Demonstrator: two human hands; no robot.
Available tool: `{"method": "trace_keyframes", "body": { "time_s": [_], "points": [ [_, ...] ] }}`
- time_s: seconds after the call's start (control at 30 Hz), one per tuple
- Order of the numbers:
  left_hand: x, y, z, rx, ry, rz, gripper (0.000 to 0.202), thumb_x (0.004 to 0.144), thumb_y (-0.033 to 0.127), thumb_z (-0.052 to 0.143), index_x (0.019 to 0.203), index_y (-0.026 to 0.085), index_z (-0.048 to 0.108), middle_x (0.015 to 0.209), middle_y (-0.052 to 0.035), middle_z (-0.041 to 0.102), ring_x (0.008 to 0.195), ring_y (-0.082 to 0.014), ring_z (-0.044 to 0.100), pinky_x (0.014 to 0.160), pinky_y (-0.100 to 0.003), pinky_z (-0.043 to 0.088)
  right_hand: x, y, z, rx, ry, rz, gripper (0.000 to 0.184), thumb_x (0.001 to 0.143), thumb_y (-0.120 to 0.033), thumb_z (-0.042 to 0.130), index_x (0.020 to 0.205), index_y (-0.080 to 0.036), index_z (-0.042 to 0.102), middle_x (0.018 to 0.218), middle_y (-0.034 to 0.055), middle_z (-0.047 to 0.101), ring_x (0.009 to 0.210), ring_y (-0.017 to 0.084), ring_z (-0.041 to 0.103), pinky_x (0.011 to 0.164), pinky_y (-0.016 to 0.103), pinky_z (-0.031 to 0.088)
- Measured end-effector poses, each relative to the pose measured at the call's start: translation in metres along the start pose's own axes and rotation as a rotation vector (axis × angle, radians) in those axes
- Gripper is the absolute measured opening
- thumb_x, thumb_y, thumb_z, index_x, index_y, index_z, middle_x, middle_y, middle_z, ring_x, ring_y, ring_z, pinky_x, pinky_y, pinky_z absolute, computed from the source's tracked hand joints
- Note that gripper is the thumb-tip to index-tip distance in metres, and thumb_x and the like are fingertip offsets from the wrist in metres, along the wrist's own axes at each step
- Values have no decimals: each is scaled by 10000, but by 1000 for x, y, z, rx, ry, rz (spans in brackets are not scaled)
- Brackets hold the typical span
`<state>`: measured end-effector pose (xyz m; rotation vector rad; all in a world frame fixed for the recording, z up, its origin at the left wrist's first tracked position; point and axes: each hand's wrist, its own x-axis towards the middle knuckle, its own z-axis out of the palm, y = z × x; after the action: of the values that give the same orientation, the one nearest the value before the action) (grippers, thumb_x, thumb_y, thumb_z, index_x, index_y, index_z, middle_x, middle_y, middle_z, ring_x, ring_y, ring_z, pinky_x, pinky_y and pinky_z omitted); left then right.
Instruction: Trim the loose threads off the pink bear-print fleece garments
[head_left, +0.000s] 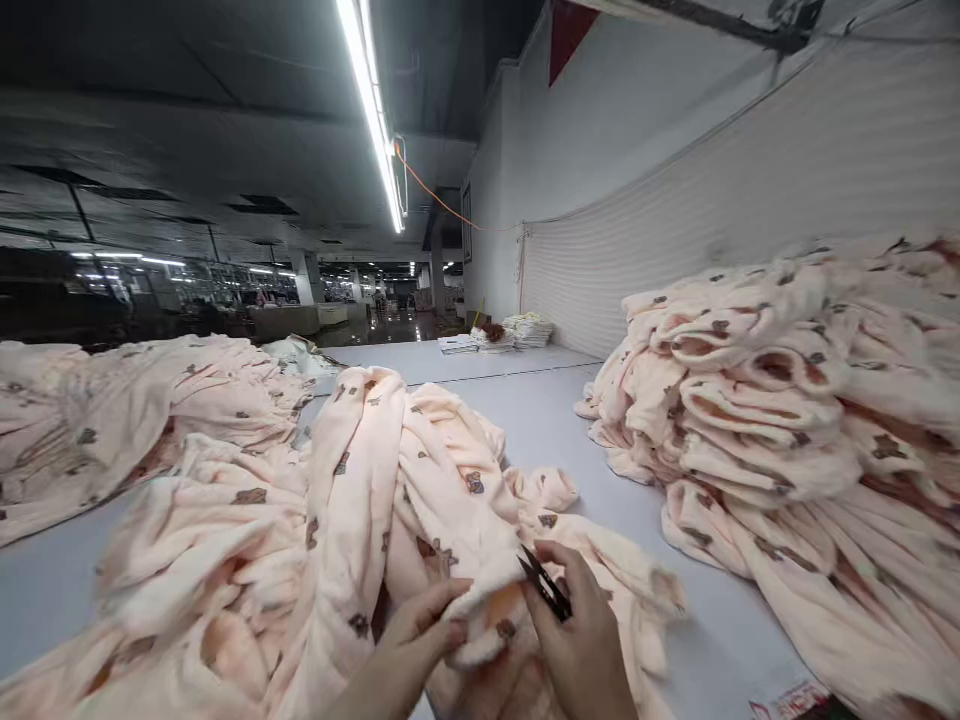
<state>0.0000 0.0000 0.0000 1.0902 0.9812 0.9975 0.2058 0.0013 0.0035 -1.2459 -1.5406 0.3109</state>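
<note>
A fluffy pale pink garment (465, 500) printed with small brown bears lies bunched in front of me. My left hand (424, 640) pinches the edge of its open end between thumb and fingers. Black thread snips (546, 588) sit in my right hand (577, 630), their pointed blades apart and directed up and left, close against the fabric edge. The fingers of that hand wrap round the snips, and its thumb side touches the cloth. Inside the opening, the lining shows a more orange pink.
Tall piles of matching pink garments rise at the right (765, 400) and spread across the left (172, 410). Small stacks of folded cloth (529, 330) stand at the far end of the grey-white table (600, 480). A pale sheet (585, 280) hangs along the right wall.
</note>
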Motion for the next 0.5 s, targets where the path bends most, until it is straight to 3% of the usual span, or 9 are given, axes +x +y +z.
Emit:
{"method": "trace_keyframes", "body": {
  "time_s": [0.1, 0.17, 0.23, 0.33, 0.4, 0.5],
  "points": [
    [0, 15, 12, -265, -232, 36, 386, 723, 120, 521, 1069, 126, 691, 1031, -64, 726, 1103, -282, 559, 966, -365, 346, 7, -15, 12, -11, 47, 11, 78, 812, -186, 520, 874, -234, 513, 844, -2, 586, 740, 177, 586, 652, 258, 438],
    [-2, 22, 16, -415, -286, 24, 348, 742, 166, 522, 1029, 103, 708, 963, -85, 736, 1064, -290, 586, 967, -378, 358, 9, -23, 15, 16, -8, 14, 62, 802, -171, 517, 780, -228, 518, 780, -7, 565, 695, 170, 568, 626, 254, 428],
    [-3, 26, 16, -502, -269, -13, 311, 765, 218, 547, 991, 94, 721, 906, -96, 740, 1018, -292, 610, 969, -387, 365, 7, -29, 13, 83, -145, 23, 64, 813, -197, 541, 763, -228, 566, 784, -3, 575, 731, 171, 581, 649, 248, 439],
    [-6, 26, 12, -559, -234, -48, 291, 792, 233, 557, 983, 86, 721, 858, -103, 738, 960, -279, 632, 945, -381, 392, 0, -34, 7, 186, -313, -8, 177, 803, -251, 587, 966, -263, 656, 901, 16, 600, 853, 188, 608, 719, 251, 471],
    [-6, 24, 10, -594, -221, -52, 297, 792, 230, 562, 1003, 84, 712, 835, -103, 734, 926, -269, 640, 914, -371, 414, -5, -37, 4, 149, -336, -38, 284, 800, -264, 591, 1075, -293, 654, 955, 23, 593, 865, 194, 614, 735, 261, 480],
    [-8, 22, 7, -619, -198, -74, 317, 789, 273, 579, 1012, 86, 705, 813, -104, 725, 880, -260, 641, 844, -345, 443, -6, -41, 4, 60, -325, -37, 263, 838, -251, 549, 1060, -304, 679, 953, 27, 594, 848, 193, 616, 732, 271, 477]
  ]
}}
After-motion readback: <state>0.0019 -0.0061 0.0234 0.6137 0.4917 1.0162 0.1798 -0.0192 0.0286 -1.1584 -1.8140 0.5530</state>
